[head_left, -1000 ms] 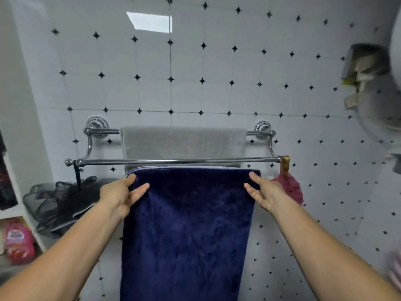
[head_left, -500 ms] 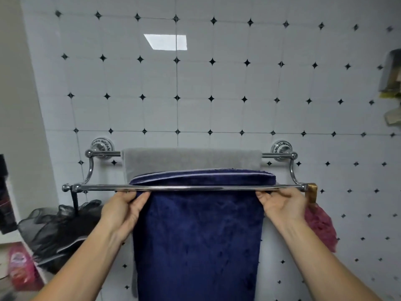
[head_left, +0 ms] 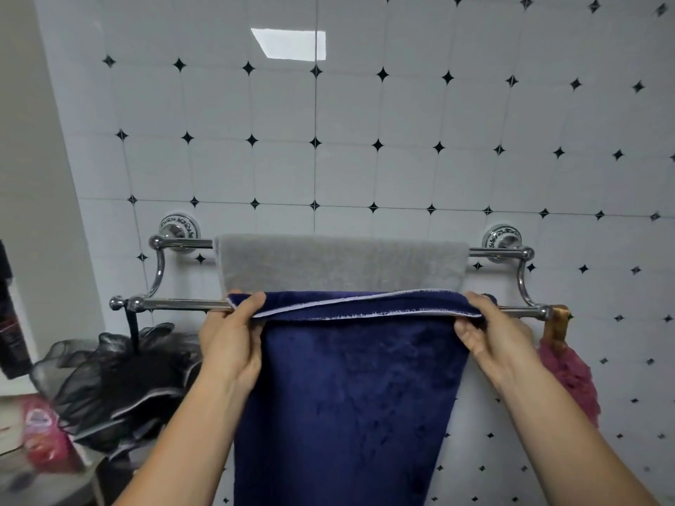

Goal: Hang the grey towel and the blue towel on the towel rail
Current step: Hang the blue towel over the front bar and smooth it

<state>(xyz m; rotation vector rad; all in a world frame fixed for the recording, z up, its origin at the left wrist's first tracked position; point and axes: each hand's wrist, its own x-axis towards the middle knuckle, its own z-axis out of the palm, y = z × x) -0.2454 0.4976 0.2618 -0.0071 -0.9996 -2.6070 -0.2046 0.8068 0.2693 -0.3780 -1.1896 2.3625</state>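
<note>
Head view, first question: where are the two towels?

— Across the middle of the frame runs the towel rail (head_left: 182, 304), a chrome double bar on the tiled wall (head_left: 365, 158). On its rear bar hangs the grey towel (head_left: 339, 262). Just below, over the front bar, lies the blue towel (head_left: 350, 396), its long part dropping to the bottom edge and its pale-hemmed top folded over the bar.

— And the hands?

— At the towel's left corner the left hand (head_left: 230, 345) has its fingers (head_left: 255, 304) closed on the fold. At the right corner the right hand (head_left: 493, 334) pinches the fold likewise.

— Anything else?

— Lower left, a black mesh sponge (head_left: 120, 378); at the right, a pink sponge (head_left: 569, 378).
</note>
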